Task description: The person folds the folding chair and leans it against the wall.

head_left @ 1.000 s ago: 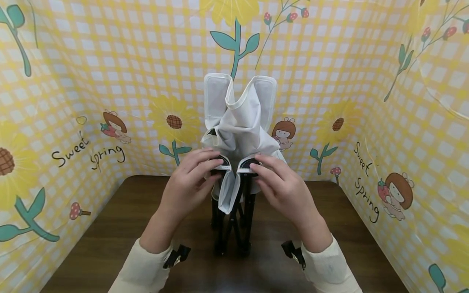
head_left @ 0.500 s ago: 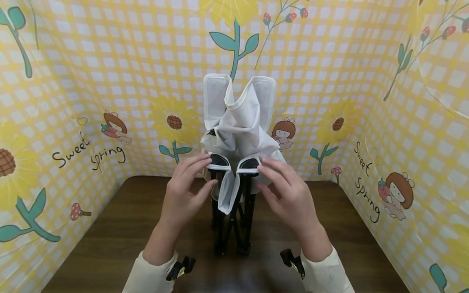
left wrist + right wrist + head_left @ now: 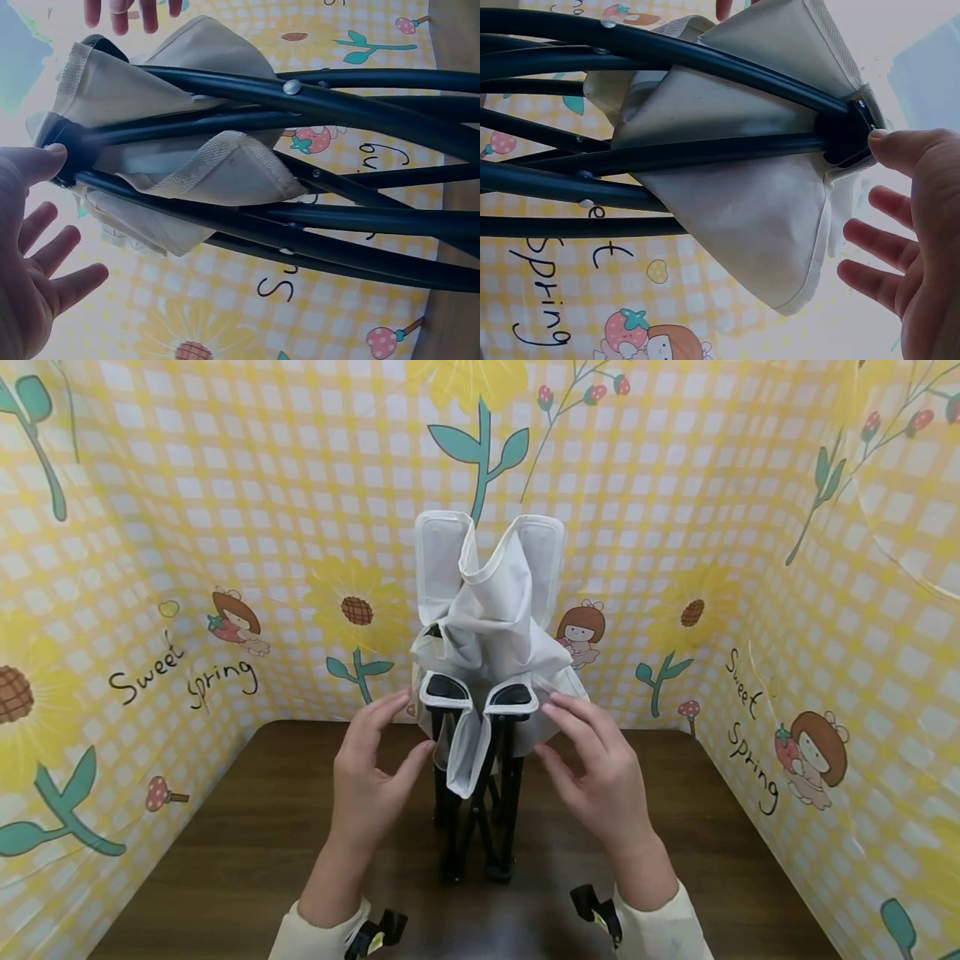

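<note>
A folding stool with a white fabric seat (image 3: 498, 639) and crossed black metal legs (image 3: 507, 793) stands upright, bunched together, on the table. Two black corner caps (image 3: 447, 688) edged in white binding face the person. On the left side, my left hand (image 3: 372, 785) is spread with its thumb apart from its fingers and nothing in its grasp. Opposite it, my right hand (image 3: 603, 768) is likewise spread beside the fabric. In the wrist views each thumb overlaps a black corner cap (image 3: 847, 133); whether it touches, I cannot tell. The far feet are partly hidden behind the near legs.
The stool stands on a dark brown wooden table (image 3: 247, 827). Yellow checked cloth (image 3: 660, 510) with printed flowers and figures walls in the back and both sides. A black wrist device (image 3: 375, 933) sits at the left sleeve cuff, another (image 3: 597, 910) at the right.
Both hands have drawn away from the corner caps, outward and slightly toward the person, uncovering the caps. The stool stays where it was, with its fabric unchanged.
</note>
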`<state>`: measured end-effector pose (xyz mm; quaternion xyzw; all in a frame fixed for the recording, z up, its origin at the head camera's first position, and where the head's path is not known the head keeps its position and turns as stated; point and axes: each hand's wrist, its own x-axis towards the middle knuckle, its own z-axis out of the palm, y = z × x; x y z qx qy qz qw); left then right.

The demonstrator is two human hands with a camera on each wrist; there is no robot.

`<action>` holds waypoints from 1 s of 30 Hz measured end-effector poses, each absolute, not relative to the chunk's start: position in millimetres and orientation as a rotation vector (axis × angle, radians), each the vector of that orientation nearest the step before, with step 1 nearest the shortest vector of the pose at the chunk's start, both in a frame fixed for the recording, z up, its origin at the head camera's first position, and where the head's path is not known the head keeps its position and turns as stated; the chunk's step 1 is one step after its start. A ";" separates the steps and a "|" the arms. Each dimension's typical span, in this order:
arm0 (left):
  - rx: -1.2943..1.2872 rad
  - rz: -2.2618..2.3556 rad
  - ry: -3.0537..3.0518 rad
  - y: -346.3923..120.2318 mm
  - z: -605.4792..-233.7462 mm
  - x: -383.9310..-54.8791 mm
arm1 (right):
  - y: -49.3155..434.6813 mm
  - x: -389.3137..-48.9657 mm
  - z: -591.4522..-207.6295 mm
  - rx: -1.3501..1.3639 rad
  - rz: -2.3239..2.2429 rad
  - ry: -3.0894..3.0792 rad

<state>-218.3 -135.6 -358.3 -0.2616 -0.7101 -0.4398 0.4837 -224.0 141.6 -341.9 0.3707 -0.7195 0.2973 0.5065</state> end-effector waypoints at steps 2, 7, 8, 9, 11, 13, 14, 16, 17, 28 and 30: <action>-0.616 -1.089 -1.736 -135.4 -362.4 -217.3 | 141.8 -223.7 -344.2 0.887 0.727 -1.733; -0.572 -1.150 -1.735 -134.5 -372.0 -215.5 | 143.1 -223.1 -349.4 0.862 0.762 -1.719; -0.563 -1.165 -1.734 -134.2 -374.2 -215.2 | 143.7 -223.1 -350.6 0.858 0.768 -1.714; -0.553 -1.184 -1.735 -133.9 -376.5 -214.8 | 144.0 -223.1 -352.0 0.855 0.776 -1.708; -0.527 -1.222 -1.748 -133.3 -381.1 -213.9 | 144.6 -223.0 -354.7 0.848 0.787 -1.700; -0.496 -1.267 -1.773 -133.1 -386.2 -212.6 | 145.3 -222.9 -357.9 0.841 0.801 -1.697; -0.478 -1.289 -1.787 -133.0 -388.8 -211.9 | 145.6 -223.1 -359.6 0.836 0.808 -1.697; -0.443 -1.328 -1.812 -132.5 -393.7 -210.7 | 146.1 -223.4 -362.8 0.825 0.825 -1.700; -0.429 -1.350 -1.821 -132.4 -396.4 -210.4 | 146.5 -223.6 -364.5 0.820 0.834 -1.702; -0.349 -1.514 -1.852 -128.0 -418.6 -210.2 | 148.7 -224.2 -382.2 0.751 0.926 -1.753; -0.338 -1.530 -1.857 -127.5 -421.8 -210.3 | 149.2 -223.7 -384.7 0.737 0.938 -1.766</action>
